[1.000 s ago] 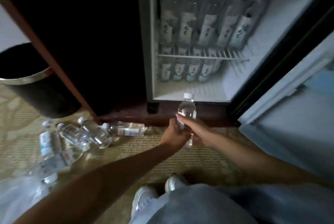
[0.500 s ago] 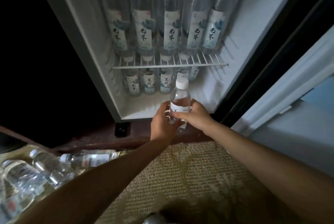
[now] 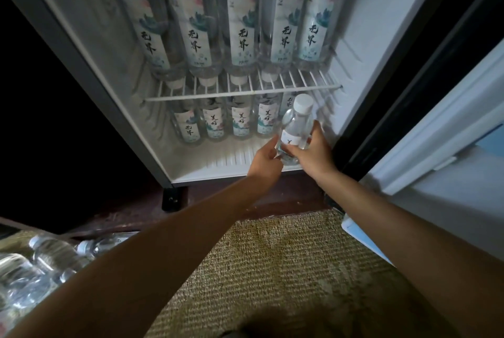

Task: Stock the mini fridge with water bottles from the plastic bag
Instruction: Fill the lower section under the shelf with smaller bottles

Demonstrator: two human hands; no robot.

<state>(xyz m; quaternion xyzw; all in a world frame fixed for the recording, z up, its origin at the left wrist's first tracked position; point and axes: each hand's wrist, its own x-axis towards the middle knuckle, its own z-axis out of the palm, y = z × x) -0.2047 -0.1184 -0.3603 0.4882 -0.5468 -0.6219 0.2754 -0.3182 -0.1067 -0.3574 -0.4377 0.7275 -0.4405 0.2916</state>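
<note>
**A:** Head view: what does each grip hold?

**B:** The left hand (image 3: 266, 161) and right hand (image 3: 313, 155) both curl round one water bottle (image 3: 294, 130). Each grip is clamped on it, with the white cap up and the bottle slightly tilted.

**A:** Where is that bottle?

**B:** It is inside the open mini fridge (image 3: 362, 37), below the wire shelf (image 3: 242, 91), at the right end of the lower row of bottles (image 3: 241, 123). Whether its base touches the fridge floor cannot be told.

**A:** And elsewhere?

**B:** Five taller bottles (image 3: 240, 24) stand on the shelf. Loose bottles (image 3: 54, 256) lie on the carpet (image 3: 272, 269) at lower left.
</note>
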